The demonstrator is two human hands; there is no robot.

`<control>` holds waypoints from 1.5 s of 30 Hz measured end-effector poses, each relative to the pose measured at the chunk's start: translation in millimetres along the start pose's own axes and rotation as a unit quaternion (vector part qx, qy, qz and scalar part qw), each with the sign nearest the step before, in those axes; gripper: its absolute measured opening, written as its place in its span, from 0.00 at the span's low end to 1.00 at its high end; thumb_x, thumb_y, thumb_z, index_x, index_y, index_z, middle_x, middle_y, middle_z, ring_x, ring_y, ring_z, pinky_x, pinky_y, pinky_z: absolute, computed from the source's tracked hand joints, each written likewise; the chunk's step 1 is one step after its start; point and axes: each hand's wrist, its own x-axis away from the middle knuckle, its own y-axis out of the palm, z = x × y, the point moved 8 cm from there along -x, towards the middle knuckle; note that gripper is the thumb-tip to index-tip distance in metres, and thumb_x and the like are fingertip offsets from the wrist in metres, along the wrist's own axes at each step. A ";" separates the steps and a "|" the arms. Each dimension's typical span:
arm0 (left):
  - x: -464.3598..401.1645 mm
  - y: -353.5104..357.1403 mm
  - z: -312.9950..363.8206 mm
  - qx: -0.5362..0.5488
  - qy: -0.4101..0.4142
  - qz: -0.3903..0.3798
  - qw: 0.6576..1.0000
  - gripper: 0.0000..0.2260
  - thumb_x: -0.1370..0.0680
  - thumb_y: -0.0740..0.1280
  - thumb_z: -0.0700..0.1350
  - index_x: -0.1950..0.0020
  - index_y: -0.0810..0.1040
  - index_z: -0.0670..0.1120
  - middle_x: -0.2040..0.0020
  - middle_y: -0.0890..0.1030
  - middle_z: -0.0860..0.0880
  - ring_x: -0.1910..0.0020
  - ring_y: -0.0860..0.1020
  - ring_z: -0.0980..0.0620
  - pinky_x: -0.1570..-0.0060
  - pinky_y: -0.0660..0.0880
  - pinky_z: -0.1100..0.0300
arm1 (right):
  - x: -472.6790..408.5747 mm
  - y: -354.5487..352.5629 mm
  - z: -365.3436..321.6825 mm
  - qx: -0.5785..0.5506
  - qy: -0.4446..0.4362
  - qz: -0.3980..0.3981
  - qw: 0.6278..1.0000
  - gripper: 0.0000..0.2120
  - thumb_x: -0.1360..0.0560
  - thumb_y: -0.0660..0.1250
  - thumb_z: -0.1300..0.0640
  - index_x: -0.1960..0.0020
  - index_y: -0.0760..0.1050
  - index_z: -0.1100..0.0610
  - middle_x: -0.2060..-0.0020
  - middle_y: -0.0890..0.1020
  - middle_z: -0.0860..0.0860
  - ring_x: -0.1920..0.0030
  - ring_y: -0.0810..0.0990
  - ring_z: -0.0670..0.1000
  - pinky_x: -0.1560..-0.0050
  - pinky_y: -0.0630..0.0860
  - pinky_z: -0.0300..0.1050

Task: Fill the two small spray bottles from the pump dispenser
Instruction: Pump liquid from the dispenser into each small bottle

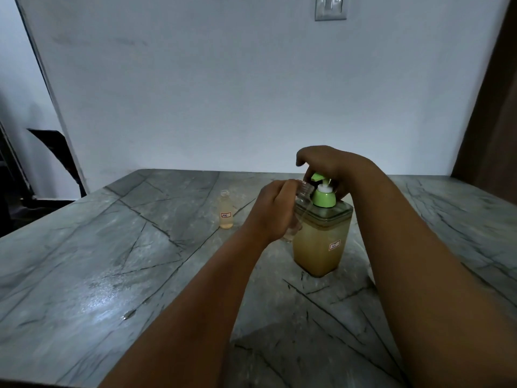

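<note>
A square clear pump dispenser (321,242) with yellowish liquid and a green pump head (323,196) stands on the marble table. My right hand (333,163) rests over the pump head, fingers curled down around it. My left hand (275,211) grips a small clear bottle (303,191), tilted, its open mouth just under the green spout. A second small bottle (226,210) stands uncapped to the left, holding pale yellow liquid and bearing a small label.
The grey marble table (112,275) reaches back to a white wall. A dark chair (50,152) sits beyond the table's left corner. A light switch plate (330,8) is on the wall, and a brown door edge (492,107) is at right.
</note>
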 end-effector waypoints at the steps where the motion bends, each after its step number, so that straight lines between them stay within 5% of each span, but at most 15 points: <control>1: -0.2 0.1 -0.4 0.004 -0.004 0.000 1.000 0.17 0.19 0.52 0.41 0.58 0.77 0.37 0.78 0.75 0.51 0.66 0.75 0.42 0.58 0.74 0.41 | -0.1 -1.2 1.7 -0.032 0.008 -0.007 0.999 0.15 0.22 0.55 0.51 0.50 0.73 0.62 0.64 0.76 0.55 0.68 0.70 0.54 0.63 0.69 0.42; 3: 0.3 -0.4 -0.2 0.009 -0.007 0.001 1.000 0.18 0.19 0.53 0.42 0.54 0.77 0.33 0.78 0.75 0.51 0.66 0.75 0.41 0.59 0.73 0.41 | -0.3 -1.8 2.1 -0.049 0.015 -0.012 0.999 0.18 0.23 0.55 0.50 0.50 0.76 0.63 0.71 0.79 0.54 0.67 0.72 0.56 0.61 0.72 0.44; 7: 0.5 -0.8 0.1 0.009 -0.009 0.003 1.000 0.18 0.19 0.53 0.42 0.54 0.76 0.30 0.79 0.74 0.50 0.66 0.76 0.41 0.60 0.72 0.46 | -3.4 -6.2 -5.8 0.039 -0.007 0.034 0.999 0.19 0.24 0.55 0.55 0.47 0.78 0.67 0.59 0.80 0.58 0.64 0.75 0.57 0.57 0.72 0.46; 9: 1.1 -0.8 1.7 0.007 -0.009 0.003 1.000 0.18 0.19 0.53 0.42 0.54 0.76 0.30 0.78 0.74 0.50 0.65 0.76 0.40 0.60 0.72 0.44 | -1.3 -5.7 -8.3 0.073 -0.011 0.040 0.996 0.16 0.24 0.55 0.57 0.50 0.77 0.67 0.64 0.77 0.59 0.69 0.72 0.56 0.62 0.69 0.42; 13: 1.0 -1.6 -0.3 0.008 -0.017 0.006 1.000 0.17 0.20 0.53 0.42 0.55 0.77 0.35 0.78 0.75 0.50 0.66 0.76 0.41 0.64 0.71 0.50 | 5.9 -0.8 -12.4 0.105 -0.026 0.020 0.994 0.08 0.22 0.55 0.61 0.60 0.63 0.59 0.69 0.63 0.54 0.73 0.62 0.51 0.69 0.60 0.39; 19: 2.8 -0.2 2.3 0.013 -0.013 0.003 1.000 0.17 0.19 0.53 0.41 0.56 0.77 0.33 0.78 0.74 0.50 0.70 0.74 0.43 0.66 0.69 0.53 | 3.5 7.2 -11.7 0.133 -0.024 0.003 0.991 0.13 0.22 0.55 0.63 0.65 0.62 0.58 0.70 0.64 0.54 0.73 0.62 0.50 0.70 0.62 0.39; 23: 2.4 -0.6 4.1 -0.002 0.002 0.003 1.000 0.17 0.19 0.53 0.41 0.57 0.76 0.32 0.78 0.74 0.50 0.68 0.74 0.42 0.63 0.71 0.47 | 7.8 5.3 -14.7 0.107 -0.023 0.017 0.994 0.07 0.19 0.52 0.61 0.52 0.66 0.61 0.66 0.65 0.51 0.65 0.67 0.51 0.54 0.66 0.42; 28: 1.2 0.8 2.6 -0.003 -0.006 -0.004 1.000 0.16 0.19 0.52 0.41 0.63 0.75 0.44 0.79 0.75 0.51 0.67 0.75 0.42 0.58 0.73 0.42 | 13.9 -3.1 -13.8 0.042 -0.046 0.006 0.998 0.16 0.18 0.49 0.58 0.64 0.64 0.56 0.64 0.65 0.49 0.64 0.67 0.50 0.66 0.63 0.38; 35: 4.3 0.4 4.8 0.012 -0.006 -0.004 1.000 0.18 0.19 0.53 0.41 0.54 0.76 0.30 0.80 0.74 0.50 0.69 0.74 0.44 0.64 0.69 0.53 | 12.3 2.0 -11.2 0.092 -0.023 0.007 0.995 0.07 0.22 0.56 0.60 0.58 0.65 0.60 0.67 0.67 0.54 0.70 0.64 0.52 0.63 0.64 0.42; 41: 2.7 0.8 4.5 0.004 0.007 -0.005 1.000 0.19 0.21 0.54 0.46 0.59 0.75 0.32 0.76 0.74 0.48 0.69 0.74 0.43 0.65 0.70 0.47 | 12.6 6.4 -8.7 0.115 -0.019 0.008 0.993 0.09 0.25 0.55 0.62 0.63 0.62 0.56 0.70 0.63 0.54 0.72 0.60 0.51 0.68 0.58 0.39; 45: 3.1 0.7 3.7 0.007 -0.003 -0.008 1.000 0.16 0.19 0.53 0.41 0.59 0.76 0.36 0.79 0.75 0.51 0.72 0.74 0.49 0.64 0.69 0.54 | 14.3 2.6 -10.8 0.051 -0.027 0.008 0.998 0.10 0.19 0.52 0.58 0.57 0.66 0.59 0.66 0.66 0.51 0.65 0.67 0.52 0.63 0.63 0.41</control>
